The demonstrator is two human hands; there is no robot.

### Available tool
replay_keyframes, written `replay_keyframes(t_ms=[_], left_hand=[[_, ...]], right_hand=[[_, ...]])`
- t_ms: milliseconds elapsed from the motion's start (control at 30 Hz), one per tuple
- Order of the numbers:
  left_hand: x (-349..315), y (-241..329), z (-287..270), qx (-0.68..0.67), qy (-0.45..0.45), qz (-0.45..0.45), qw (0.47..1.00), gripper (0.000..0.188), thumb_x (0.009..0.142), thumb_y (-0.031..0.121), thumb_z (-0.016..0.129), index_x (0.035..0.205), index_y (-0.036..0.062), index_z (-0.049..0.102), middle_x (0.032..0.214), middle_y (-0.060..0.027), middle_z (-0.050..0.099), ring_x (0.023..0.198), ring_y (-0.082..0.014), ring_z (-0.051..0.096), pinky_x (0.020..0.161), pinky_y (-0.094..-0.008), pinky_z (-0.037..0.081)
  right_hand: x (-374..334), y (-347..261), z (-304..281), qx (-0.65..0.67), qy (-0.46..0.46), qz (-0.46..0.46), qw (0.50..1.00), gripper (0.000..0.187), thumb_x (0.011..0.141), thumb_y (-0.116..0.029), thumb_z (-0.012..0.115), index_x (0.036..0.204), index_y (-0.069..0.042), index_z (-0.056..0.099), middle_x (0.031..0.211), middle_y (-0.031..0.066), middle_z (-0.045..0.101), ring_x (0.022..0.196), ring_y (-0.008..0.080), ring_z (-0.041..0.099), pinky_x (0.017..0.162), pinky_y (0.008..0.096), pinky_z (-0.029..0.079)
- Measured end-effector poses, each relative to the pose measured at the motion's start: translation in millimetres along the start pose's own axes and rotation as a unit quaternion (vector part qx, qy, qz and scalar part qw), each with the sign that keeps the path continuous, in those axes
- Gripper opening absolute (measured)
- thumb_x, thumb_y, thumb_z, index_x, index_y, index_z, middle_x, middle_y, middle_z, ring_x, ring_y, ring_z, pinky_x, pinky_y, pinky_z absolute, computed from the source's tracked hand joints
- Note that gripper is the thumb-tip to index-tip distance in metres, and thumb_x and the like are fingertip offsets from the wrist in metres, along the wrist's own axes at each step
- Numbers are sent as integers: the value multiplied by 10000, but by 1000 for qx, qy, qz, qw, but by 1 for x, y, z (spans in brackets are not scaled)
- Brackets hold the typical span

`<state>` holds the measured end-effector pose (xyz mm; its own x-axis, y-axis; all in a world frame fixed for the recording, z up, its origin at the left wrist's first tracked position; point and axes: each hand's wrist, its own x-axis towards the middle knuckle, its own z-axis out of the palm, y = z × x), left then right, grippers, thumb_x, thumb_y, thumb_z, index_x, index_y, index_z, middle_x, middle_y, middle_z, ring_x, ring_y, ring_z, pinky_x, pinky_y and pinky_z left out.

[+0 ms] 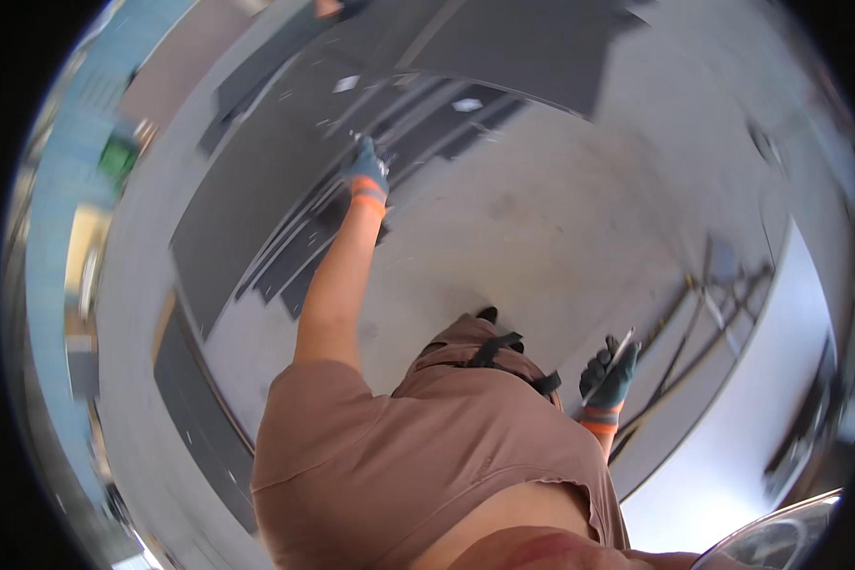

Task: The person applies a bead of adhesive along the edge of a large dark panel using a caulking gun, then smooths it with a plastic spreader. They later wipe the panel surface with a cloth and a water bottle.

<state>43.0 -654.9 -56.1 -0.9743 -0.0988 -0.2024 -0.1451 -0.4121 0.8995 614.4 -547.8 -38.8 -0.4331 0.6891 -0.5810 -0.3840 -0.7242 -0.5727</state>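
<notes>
My right hand (608, 376), in a dark glove with an orange cuff, is closed around a thin pale rod (624, 348) that looks like a pen or marker. It is held low by my right side. Stretched forward, my left hand (368, 169) wears a matching glove. It is over or at the edge of a stack of dark grey sheets (247, 204); blur hides its fingers and whether it touches them. Long dark strips (427, 128) lie beside that hand, with a small white label (466, 104) on one of them.
Another dark sheet (522, 47) lies at the far side. To my right are a metal frame (698, 304) and a large white panel (731, 427). A dark board (195, 399) is at my left, and a green container (118, 157) stands farther off. Bare concrete floor (532, 209) shows between.
</notes>
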Motion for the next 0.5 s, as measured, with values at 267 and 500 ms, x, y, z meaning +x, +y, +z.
replay_keyframes(t_ms=[267,500], left_hand=[[123,261,-284,175,371,59,910,286,936,332,628,901,62,714,826,-67,734,726,-197,707,653,-380,540],[53,422,-454,352,413,70,837,108,962,241,626,1015,196,708,970,30,764,958,-150,715,835,-323,534]], right_hand=[[38,-55,95,-269,-92,64,957,645,972,-671,568,1255,-92,601,725,-76,480,490,60,366,397,231,284],[13,-72,203,-304,-155,147,928,618,970,-650,593,1239,-94,632,725,-71,477,499,64,366,414,226,278]])
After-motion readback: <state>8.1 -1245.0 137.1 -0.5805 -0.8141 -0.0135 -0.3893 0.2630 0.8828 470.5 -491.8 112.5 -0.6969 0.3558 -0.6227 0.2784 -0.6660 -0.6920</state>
